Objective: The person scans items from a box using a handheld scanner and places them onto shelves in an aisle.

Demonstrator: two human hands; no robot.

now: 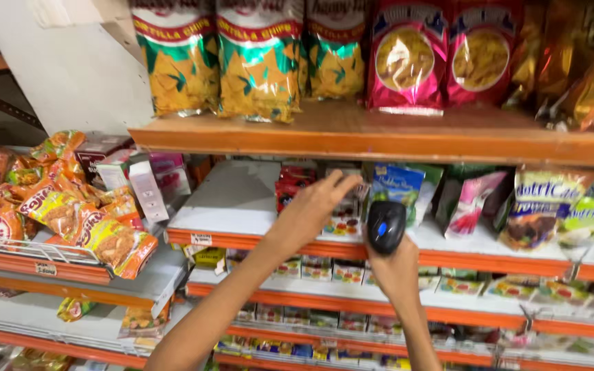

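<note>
My left hand (314, 209) reaches onto the white middle shelf (242, 206), fingers around a small colourful box (344, 218) that stands near the shelf's orange front lip. A red packet (293, 180) lies just behind that hand. My right hand (394, 269) is raised below and to the right, gripping a black handheld scanner (386, 225) with a blue button, its head close to the small box. A blue-and-green pouch (397, 185) stands right behind the scanner.
The wooden top shelf (352, 137) carries green-yellow chip bags (259, 58) and pink snack bags (407, 55). Pouches (541, 206) fill the middle shelf at right. Orange snack packets (84, 220) spill from a wire rack at left. Lower shelves (352, 292) hold rows of small boxes.
</note>
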